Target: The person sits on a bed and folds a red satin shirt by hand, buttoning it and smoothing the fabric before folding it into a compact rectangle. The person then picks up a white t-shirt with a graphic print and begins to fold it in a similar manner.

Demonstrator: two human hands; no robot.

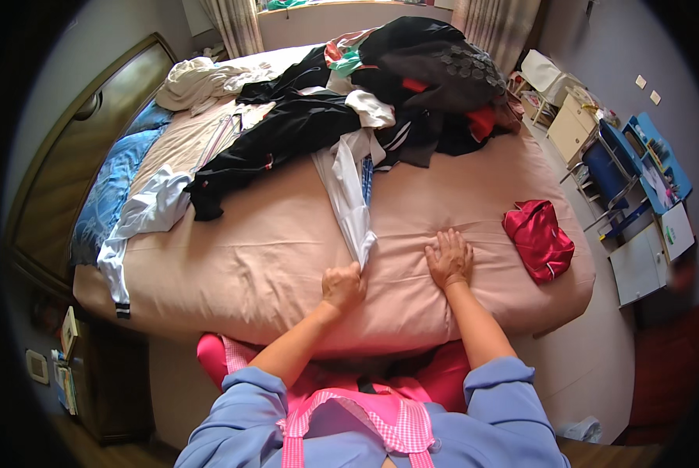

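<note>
My left hand [343, 286] is closed on the near end of a white garment [349, 199], which stretches towards the clothes heap across the bed. Flat on the peach bed sheet [279, 257] lies my right hand [451, 258], fingers spread, holding nothing. To its right is a folded red satin garment [538, 241] with pale piping. Black trousers [291, 131] run across the bed from the heap of dark clothes [437, 76]. At the left, a white long-sleeved garment [150, 205] hangs its dark-striped cuff over the bed's near edge.
A wooden headboard [86, 140] and blue pillows [106, 193] border the bed at left. Several hangers [219, 137] lie near the black trousers. At right stand a blue chair [607, 167], a blue desk [656, 158] and a white cabinet [639, 266]. A dark nightstand [112, 374] is at lower left.
</note>
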